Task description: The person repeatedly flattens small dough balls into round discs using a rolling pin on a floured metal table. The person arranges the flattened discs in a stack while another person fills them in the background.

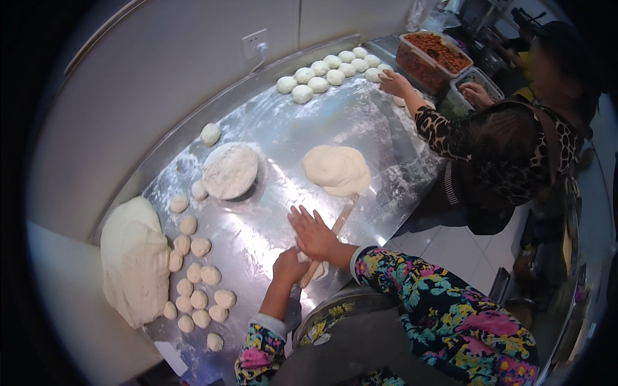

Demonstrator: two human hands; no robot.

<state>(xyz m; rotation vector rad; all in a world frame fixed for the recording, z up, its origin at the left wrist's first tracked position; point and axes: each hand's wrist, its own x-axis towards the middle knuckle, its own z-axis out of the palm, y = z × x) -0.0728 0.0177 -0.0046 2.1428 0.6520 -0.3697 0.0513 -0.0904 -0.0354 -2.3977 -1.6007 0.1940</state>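
My right hand [315, 235] lies palm down across a wooden rolling pin [343, 218], its fingers stretched out over the steel table. Under the lower part of the pin is a small flattened piece of dough [319, 271], partly hidden by both hands. My left hand [289, 264] has its fingers curled at the near edge of that dough. Beyond the pin's far end rests a loose stack of rolled dough sheets [337, 169]. Several small dough balls [198, 299] are scattered to the left of my hands.
A flour-filled bowl [231, 170] and a big dough mass [134, 264] stand left. Several filled buns [319, 68] line the back edge. At right, a person [502, 135] reaches towards the buns, beside tubs of red filling [437, 53] and green filling [458, 103].
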